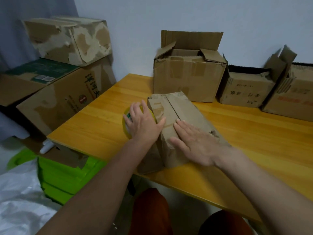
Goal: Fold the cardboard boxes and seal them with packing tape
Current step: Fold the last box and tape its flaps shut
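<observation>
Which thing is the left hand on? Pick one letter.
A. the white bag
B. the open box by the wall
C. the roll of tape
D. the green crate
C: the left hand grips the yellow roll of tape beside the closed box.

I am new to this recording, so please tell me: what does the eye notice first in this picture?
First, the closed cardboard box lying in the middle of the yellow wooden table, with the right hand pressed flat on its top flaps. Just left of it, the left hand grips a yellow tape roll. Behind, open boxes stand along the wall.
</observation>
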The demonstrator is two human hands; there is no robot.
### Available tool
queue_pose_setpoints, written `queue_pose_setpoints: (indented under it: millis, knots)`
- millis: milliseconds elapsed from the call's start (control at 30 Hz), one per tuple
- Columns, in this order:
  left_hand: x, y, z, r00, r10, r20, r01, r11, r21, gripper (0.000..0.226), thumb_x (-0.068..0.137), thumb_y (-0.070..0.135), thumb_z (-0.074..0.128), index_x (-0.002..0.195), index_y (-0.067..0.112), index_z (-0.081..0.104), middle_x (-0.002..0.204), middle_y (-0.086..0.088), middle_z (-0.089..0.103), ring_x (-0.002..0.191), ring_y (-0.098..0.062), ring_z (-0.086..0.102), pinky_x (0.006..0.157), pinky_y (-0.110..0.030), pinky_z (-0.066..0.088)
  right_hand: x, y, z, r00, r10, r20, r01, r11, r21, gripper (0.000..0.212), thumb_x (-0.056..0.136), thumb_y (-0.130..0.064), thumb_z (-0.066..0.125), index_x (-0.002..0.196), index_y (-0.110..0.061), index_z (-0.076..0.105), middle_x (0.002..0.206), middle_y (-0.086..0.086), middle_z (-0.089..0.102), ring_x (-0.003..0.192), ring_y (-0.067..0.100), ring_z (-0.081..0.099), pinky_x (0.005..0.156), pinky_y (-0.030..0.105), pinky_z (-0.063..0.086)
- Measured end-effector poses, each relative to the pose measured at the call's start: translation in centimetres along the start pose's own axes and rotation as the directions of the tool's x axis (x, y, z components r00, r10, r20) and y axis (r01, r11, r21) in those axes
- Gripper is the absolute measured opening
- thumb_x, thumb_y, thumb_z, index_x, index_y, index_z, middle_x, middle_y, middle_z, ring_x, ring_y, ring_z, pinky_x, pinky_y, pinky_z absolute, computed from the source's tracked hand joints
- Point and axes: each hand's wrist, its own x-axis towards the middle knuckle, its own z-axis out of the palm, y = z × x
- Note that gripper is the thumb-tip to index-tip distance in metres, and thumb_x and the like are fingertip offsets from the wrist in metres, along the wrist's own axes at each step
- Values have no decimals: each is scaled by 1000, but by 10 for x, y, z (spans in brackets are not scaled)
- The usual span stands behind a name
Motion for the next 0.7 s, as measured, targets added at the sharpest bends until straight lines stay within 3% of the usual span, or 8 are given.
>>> queue_pose_setpoints:
  millis: [167,300,500,600,700]
  knots:
    - [15,-5,5,997,70,25,-69,996,-53,101,79,67,56,153,14,12,154,-10,18,143,-27,14,117,-45,16,52,12,-6,995,19,94,-23,999,34,59,102,-44,7,152,-17,-7,159,1,-15,145,10,-13,117,27,-8]
    - [19,-8,10,995,98,-32,-100,989,-111,101,75,69,57,151,14,19,146,-9,26,135,-25,24,110,-35,25,99,20,-10,999,38,27,-38,999,13,57,102,-38,10,153,-13,0,160,4,-7,147,13,-7,119,31,-3]
    - [21,-12,11,990,135,-40,-140,974,-179,99,69,64,67,145,14,29,138,-7,30,128,-24,30,100,-32,33,155,34,-18,997,-3,-81,0,999,-39,56,102,-34,13,152,-10,5,161,6,0,147,15,-1,118,29,-2]
    - [22,-13,12,989,142,-33,-146,972,-183,102,68,64,68,147,15,25,139,-6,27,129,-23,28,101,-32,32,177,38,-23,978,-33,-208,30,999,-19,49,102,-34,19,142,-10,34,148,11,36,137,25,30,110,35,20]
    - [23,-15,14,989,148,-24,-150,969,-195,107,68,66,67,150,15,20,141,-5,23,131,-21,24,105,-31,30,198,36,-29,968,7,-250,-2,1000,23,40,101,-43,21,105,-16,50,117,11,56,108,28,48,90,39,32]
